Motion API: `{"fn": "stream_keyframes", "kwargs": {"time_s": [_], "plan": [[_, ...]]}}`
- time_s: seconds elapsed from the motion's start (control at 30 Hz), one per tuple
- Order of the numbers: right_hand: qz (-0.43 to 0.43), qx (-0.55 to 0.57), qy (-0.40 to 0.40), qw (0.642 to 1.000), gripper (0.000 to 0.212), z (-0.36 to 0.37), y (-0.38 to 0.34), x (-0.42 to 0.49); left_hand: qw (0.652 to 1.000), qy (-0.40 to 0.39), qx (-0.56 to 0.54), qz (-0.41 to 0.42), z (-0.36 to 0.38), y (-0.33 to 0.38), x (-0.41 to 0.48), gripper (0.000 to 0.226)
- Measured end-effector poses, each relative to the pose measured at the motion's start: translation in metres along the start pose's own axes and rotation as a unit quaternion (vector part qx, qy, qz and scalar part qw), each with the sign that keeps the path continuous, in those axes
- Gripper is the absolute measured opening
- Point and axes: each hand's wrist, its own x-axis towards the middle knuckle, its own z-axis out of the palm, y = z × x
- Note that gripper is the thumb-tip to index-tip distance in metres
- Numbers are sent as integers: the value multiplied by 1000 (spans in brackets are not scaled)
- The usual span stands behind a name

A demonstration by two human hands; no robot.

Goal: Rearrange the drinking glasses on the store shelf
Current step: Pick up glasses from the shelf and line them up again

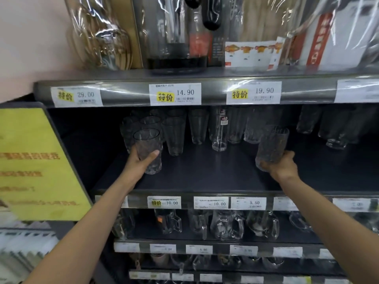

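Two glasses in play here. The left glass [148,148], a dimpled tumbler, is upright at the front-left of the shelf [194,177], just ahead of a tight cluster [150,121] of what look like the same kind. Can't tell if its base is actually down on the shelf or just off it. The left hand [141,161] is wrapped round its lower half, thumb across the front.

The right glass [273,143], a ribbed one, is tilted and looks lifted off the shelf. The right hand [284,165] is curled round its base, fingers underneath.

Between the two, further back, stand tapered glasses [175,136] and a tall glass [219,132], with more glasses [332,130] off to the right.

Progress-wise I'd call it mid-job. The left cluster looks grouped, but the back row is a mix of styles set well back from the edge, and both held glasses need a spot.

Mugs [225,223] sit on the level below, and price tags [175,96] run along the edge above.
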Motion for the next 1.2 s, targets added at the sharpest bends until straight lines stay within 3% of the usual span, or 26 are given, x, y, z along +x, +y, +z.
{"fn": "stream_keyframes", "kwargs": {"time_s": [0.33, 0.57, 0.8, 0.97, 1.2], "plan": [[-7, -61, 5, 998, 70, 0, 4, 19, 998, 64, 29, 5, 7, -5, 2, 57], [-2, -64, 7, 998, 75, 5, 8, 33, 997, 80, 24, -3, 3, -11, 5, 72], [-17, -164, -1, 986, 70, 14, 10, 50, 995, 87, 51, 7, 5, -13, 6, 61], [-42, -232, 9, 972, 68, 17, 11, 60, 993, 87, 70, 24, 4, -15, 5, 40], [-54, -249, 11, 967, 70, 20, 12, 71, 993, 88, 73, 4, 2, -23, 12, 48]]}}
